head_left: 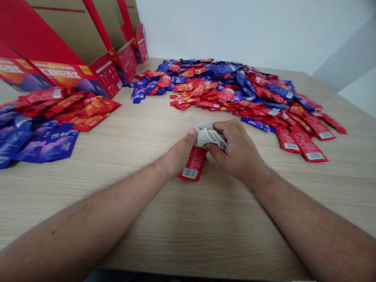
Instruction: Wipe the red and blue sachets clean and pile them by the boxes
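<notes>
Partly, a crumpled cloth [206,135] (pale grey) hides the red packet [193,162].

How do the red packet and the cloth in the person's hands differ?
The red packet is printed, with a barcode; the cloth looks plain off-white.
The red packet looks flat, the cloth bunched in folds.
The left hand holds the red packet, the right hand the cloth.
Both are handheld and appear to touch.

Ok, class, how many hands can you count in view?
2: the left hand, holding the red packet; the right hand, holding the pale cloth. No others show.
</notes>
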`<action>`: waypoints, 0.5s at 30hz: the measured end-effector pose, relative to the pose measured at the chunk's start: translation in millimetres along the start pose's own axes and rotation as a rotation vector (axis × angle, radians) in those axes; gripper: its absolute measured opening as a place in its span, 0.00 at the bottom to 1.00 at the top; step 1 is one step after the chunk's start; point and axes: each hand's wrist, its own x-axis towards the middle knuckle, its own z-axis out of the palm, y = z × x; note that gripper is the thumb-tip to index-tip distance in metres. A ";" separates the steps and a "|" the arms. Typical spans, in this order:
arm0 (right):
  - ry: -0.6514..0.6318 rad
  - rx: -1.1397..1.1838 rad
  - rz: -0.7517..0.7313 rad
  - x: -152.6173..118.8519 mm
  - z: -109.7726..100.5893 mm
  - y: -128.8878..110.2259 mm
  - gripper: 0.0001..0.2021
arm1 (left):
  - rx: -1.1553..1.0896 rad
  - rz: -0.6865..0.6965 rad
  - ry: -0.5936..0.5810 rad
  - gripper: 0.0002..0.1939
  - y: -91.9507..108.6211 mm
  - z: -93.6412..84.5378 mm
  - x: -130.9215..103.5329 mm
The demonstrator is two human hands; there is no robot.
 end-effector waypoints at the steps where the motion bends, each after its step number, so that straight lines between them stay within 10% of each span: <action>1: -0.003 0.000 0.022 0.0 -0.1 -0.4 0.15 | -0.005 -0.014 -0.004 0.41 0.1 -0.1 0.0; 15: 0.016 0.066 0.191 4.6 -4.5 6.9 0.14 | -0.055 0.017 -0.086 0.40 5.0 1.1 -2.8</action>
